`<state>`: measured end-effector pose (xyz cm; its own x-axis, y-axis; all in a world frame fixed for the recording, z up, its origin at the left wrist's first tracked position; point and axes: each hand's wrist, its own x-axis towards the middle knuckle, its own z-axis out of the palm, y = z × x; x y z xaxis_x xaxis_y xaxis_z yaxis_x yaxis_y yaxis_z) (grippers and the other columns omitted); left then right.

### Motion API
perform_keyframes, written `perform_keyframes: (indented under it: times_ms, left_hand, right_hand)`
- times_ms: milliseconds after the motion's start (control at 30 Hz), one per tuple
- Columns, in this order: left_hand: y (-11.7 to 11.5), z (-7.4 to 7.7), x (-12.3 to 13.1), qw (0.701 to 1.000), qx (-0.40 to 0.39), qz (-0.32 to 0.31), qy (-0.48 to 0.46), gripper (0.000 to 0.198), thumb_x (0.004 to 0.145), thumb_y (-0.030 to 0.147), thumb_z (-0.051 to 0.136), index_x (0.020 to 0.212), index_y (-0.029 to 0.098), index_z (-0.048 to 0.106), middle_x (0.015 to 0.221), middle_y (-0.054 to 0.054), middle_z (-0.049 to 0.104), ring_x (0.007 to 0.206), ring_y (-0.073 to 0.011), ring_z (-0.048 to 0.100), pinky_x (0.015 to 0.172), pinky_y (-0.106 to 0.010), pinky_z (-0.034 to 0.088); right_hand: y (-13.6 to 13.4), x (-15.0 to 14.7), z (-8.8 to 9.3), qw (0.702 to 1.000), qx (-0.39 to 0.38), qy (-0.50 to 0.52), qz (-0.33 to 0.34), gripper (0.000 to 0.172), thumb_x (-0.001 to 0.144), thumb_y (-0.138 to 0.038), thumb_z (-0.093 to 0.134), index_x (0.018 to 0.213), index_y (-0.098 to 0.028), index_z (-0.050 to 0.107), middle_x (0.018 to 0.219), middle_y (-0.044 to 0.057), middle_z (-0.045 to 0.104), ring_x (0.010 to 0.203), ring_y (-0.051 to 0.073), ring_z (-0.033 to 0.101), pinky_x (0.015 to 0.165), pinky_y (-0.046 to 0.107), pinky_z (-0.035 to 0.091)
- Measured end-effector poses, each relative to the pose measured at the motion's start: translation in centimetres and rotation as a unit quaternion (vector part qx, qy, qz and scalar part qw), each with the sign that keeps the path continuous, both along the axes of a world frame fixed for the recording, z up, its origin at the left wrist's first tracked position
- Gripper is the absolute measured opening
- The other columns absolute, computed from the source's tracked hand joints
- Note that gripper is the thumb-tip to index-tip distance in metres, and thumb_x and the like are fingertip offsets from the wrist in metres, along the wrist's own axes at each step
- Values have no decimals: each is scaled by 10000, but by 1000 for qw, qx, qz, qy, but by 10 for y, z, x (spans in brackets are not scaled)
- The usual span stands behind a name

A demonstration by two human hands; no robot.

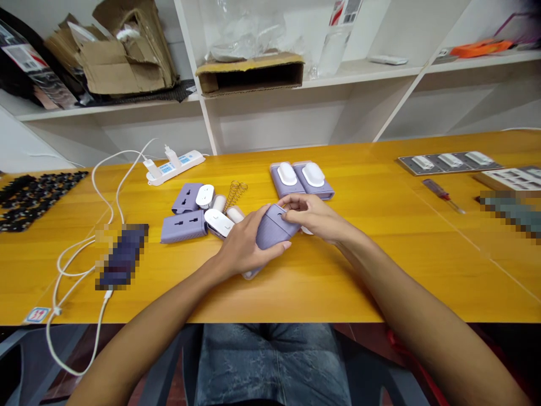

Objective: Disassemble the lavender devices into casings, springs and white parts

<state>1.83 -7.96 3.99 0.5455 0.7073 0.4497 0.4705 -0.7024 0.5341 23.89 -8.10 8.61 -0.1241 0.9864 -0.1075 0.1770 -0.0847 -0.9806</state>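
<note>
My left hand [245,239] is wrapped round a purple plastic housing [274,228] with a textured face, tilted just above the tabletop. At the housing's upper end my right hand [310,216] pinches with thumb and curled fingers near a small hole. Part of a white piece shows under the right hand; the rest is hidden. Left of my hands lie two purple housings [185,226] with keyhole slots, a white oval cap [218,222], a white round-cornered piece [205,195], white cylinders [235,213] and thin coiled springs [236,194]. Two purple units with white oval tops [313,175] stand behind.
A white power strip [176,167] with cables and a charging phone [123,256] are at left, near black parts [34,197]. At right lie a screwdriver [443,195] and a grey tray with white pieces [451,162]. White shelves [270,124] rise behind the wooden table [359,282].
</note>
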Motion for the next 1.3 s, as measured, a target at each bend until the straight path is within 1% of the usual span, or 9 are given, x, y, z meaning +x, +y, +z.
perform_keyframes:
  times_ms: [100, 300, 433, 600, 733, 867, 1000, 1167, 1300]
  left_hand:
    - [0, 0, 0, 1000, 7, -2, -1, 843, 927, 555, 815, 1593, 172, 469, 1513, -207, 682, 1356, -360, 712, 1120, -514, 605]
    - [0, 2, 0, 1000, 16, -8, -2, 851, 935, 567, 810, 1609, 197, 445, 1531, -204, 668, 1371, -369, 702, 1117, -530, 603]
    - [0, 2, 1, 1000, 15, -6, 4, 846, 943, 584, 797, 1608, 199, 444, 1534, -203, 667, 1370, -369, 703, 1115, -532, 602]
    - [0, 3, 1, 1000, 12, -11, 10, 850, 941, 600, 793, 1603, 191, 451, 1528, -207, 670, 1361, -369, 707, 1108, -529, 605]
    - [0, 2, 0, 1000, 5, -13, 14, 852, 940, 617, 786, 1615, 225, 446, 1538, -189, 667, 1370, -371, 702, 1121, -548, 597]
    - [0, 1, 0, 1000, 0, -13, 14, 853, 948, 606, 781, 1627, 224, 432, 1554, -188, 657, 1392, -368, 690, 1147, -554, 582]
    - [1, 0, 0, 1000, -1, -5, 13, 865, 947, 585, 790, 1634, 210, 422, 1580, -197, 635, 1426, -370, 668, 1169, -548, 570]
    - [1, 0, 0, 1000, -3, 3, 19, 875, 934, 590, 804, 1628, 210, 432, 1563, -196, 648, 1402, -372, 683, 1145, -544, 586]
    - [1, 0, 0, 1000, -1, -6, 15, 868, 928, 604, 806, 1613, 207, 451, 1550, -192, 662, 1392, -367, 690, 1146, -543, 588]
  right_hand:
    - [2, 3, -2, 1000, -3, 11, 9, 390, 627, -363, 822, 963, -192, 722, 756, -11, 621, 681, 151, 503, 591, 299, 361]
    - [9, 9, -9, 999, -5, 49, 10, 421, 625, -328, 884, 1005, -190, 767, 861, 22, 722, 789, 178, 610, 686, 313, 429]
    - [10, 11, -12, 999, -1, 40, -2, 389, 644, -320, 878, 1002, -193, 793, 828, 11, 718, 773, 172, 608, 674, 309, 430]
    - [12, 17, -13, 998, -5, 48, 29, 384, 647, -302, 898, 1001, -188, 801, 865, 26, 755, 775, 170, 632, 672, 303, 444]
    - [13, 18, -14, 998, -9, 48, 39, 364, 654, -308, 900, 984, -187, 806, 853, 27, 757, 762, 170, 632, 672, 302, 444]
    - [10, 12, -13, 999, -9, 38, 15, 362, 655, -346, 897, 961, -188, 786, 801, 2, 710, 728, 157, 590, 653, 293, 408]
    - [8, 7, -12, 999, -11, 38, -8, 392, 682, -399, 909, 988, -192, 779, 779, -8, 685, 721, 153, 571, 634, 282, 387]
    - [13, 15, -18, 998, -16, 62, 12, 421, 681, -401, 946, 1027, -190, 829, 834, 10, 746, 749, 159, 617, 661, 287, 433]
    - [18, 23, -22, 995, -46, 84, 36, 449, 680, -384, 969, 1072, -186, 873, 924, 43, 812, 803, 172, 678, 739, 312, 506]
